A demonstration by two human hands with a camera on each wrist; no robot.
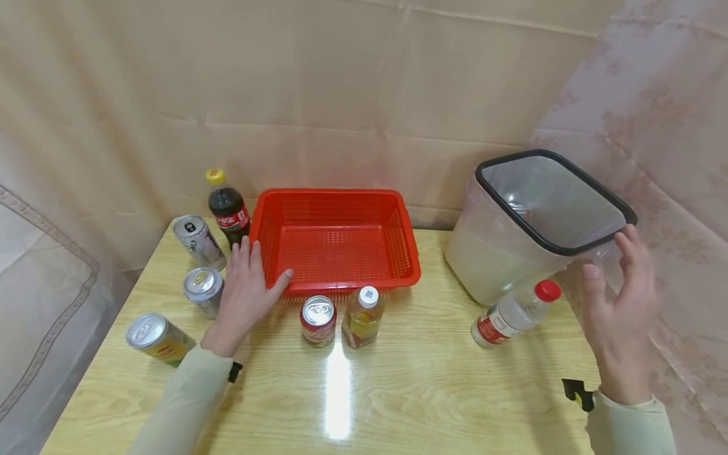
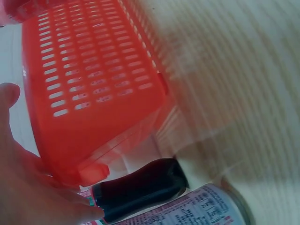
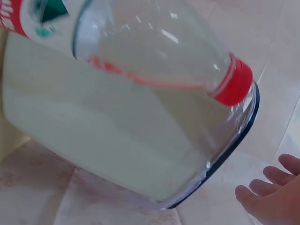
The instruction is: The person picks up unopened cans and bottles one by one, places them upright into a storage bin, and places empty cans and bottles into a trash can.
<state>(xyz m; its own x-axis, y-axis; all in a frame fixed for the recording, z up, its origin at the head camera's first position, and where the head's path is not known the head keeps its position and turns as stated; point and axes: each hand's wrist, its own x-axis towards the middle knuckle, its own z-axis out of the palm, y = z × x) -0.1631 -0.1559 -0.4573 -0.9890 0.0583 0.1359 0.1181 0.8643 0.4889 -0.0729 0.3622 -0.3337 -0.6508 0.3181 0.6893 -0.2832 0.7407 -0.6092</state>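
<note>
My left hand (image 1: 244,291) is at the left front corner of a red plastic basket (image 1: 335,284), its fingers extended and its thumb spread over the front rim. Just beyond the fingertips stands a cola bottle (image 1: 232,215) with a yellow cap; whether they touch it, I cannot tell. On the right, my right hand (image 1: 625,316) is raised with spread, loosely bent fingers and holds nothing. Its fingertips are close to the black rim of a lined trash bin (image 1: 546,243). Between that hand and the bin is a clear plastic bottle (image 3: 154,42) with a red cap.
Left of the basket stand a pale can (image 1: 199,243), a silver can (image 1: 203,291) and a yellow-green can (image 1: 161,338). In front of it are a red can (image 1: 318,321) and a small white-capped bottle (image 1: 364,318). Something small lies inside the bin. A curtain hangs behind the table.
</note>
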